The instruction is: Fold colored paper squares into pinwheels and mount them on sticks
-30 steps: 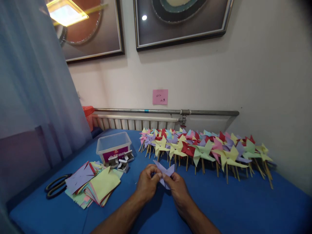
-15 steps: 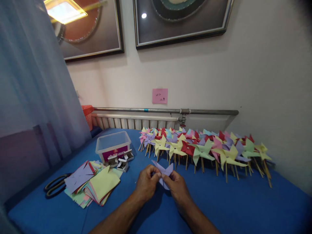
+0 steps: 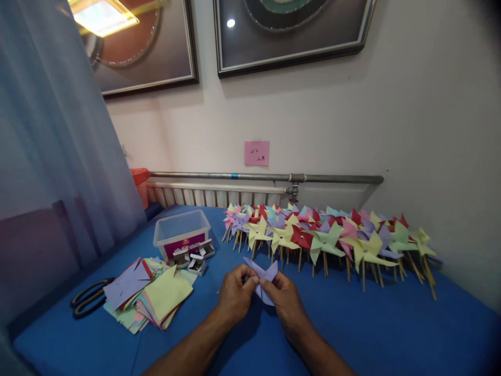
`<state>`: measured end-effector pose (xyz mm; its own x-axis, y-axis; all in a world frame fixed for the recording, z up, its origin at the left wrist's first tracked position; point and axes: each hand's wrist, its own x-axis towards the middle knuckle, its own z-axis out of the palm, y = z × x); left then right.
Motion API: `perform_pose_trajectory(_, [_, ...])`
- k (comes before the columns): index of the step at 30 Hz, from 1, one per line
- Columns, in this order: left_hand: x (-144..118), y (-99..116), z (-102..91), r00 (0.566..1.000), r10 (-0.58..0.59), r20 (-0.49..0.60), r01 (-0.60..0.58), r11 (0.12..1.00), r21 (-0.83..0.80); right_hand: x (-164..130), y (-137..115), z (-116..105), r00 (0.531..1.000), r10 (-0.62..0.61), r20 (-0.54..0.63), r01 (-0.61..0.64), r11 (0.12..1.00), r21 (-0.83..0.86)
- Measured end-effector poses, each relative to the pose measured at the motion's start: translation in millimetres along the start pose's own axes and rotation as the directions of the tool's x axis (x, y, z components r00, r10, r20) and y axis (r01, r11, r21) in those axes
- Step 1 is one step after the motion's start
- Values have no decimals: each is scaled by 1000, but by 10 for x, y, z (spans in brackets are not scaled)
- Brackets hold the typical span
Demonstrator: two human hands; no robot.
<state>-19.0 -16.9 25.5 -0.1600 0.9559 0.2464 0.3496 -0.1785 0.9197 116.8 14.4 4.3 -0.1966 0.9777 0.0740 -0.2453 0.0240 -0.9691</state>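
A purple paper pinwheel (image 3: 267, 272) with folded blades is held above the blue table, between both hands. My left hand (image 3: 236, 290) pinches it from the left, thumb and fingertips close to its centre. From the other side my right hand (image 3: 285, 297) grips it, the thumb pressed near the middle. The fingertips hide the pinwheel's centre, so I cannot see whether a pin is there. To the left lie stacks of coloured paper squares (image 3: 166, 295), with a cut purple sheet (image 3: 127, 284) on top of one.
Rows of finished pinwheels on sticks (image 3: 324, 243) fill the back right. A clear plastic tub (image 3: 182, 232) stands at the back left, small boxes of metal pins (image 3: 197, 265) before it. Scissors with black handles (image 3: 88, 298) lie by the paper. A curtain (image 3: 66, 130) hangs left.
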Motion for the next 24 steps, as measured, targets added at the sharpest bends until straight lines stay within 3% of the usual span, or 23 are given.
perform_pose_trajectory(24, [3, 10, -46, 1000, 9, 13, -9, 1000, -15, 14, 44, -17, 1000, -16, 24, 17, 1000, -13])
